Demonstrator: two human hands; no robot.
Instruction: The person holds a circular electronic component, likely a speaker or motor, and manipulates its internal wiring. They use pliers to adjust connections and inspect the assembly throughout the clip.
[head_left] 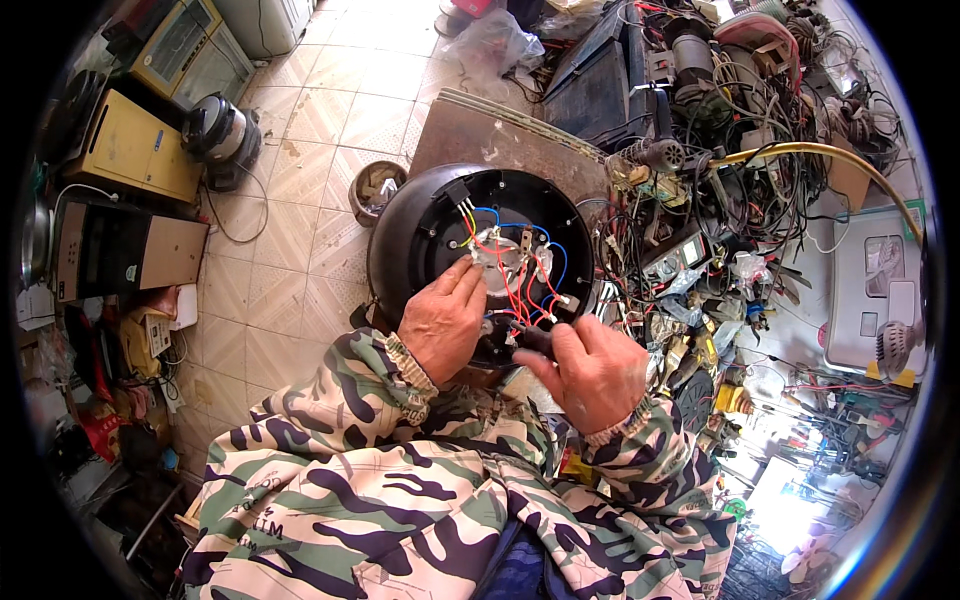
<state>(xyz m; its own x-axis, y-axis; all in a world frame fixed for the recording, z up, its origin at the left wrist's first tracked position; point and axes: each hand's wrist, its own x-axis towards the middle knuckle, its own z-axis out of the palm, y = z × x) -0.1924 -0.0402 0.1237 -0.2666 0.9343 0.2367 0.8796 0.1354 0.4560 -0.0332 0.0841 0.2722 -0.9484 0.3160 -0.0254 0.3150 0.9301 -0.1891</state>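
A round black appliance housing (400,255), likely a cooker's base, lies with its wired inside facing up. Red wires (513,285), blue wires (563,262) and a yellow-green wire (468,228) run across it between white connectors and a pale round centre part. My left hand (443,318) rests over the near left side, fingers stretched out, tips by a white connector near the centre. At the near right rim, my right hand (597,372) is closed around a short dark-handled tool (533,338). The tool points left at the wire ends; its exact kind is partly hidden by my fingers.
The housing sits on a worn brown board (460,135). A small round bin (377,188) stands on the tiled floor to its left. Tangled cables, tools and a meter (690,254) crowd the right side. Another cooker (215,130) and yellow cabinets (135,148) stand far left.
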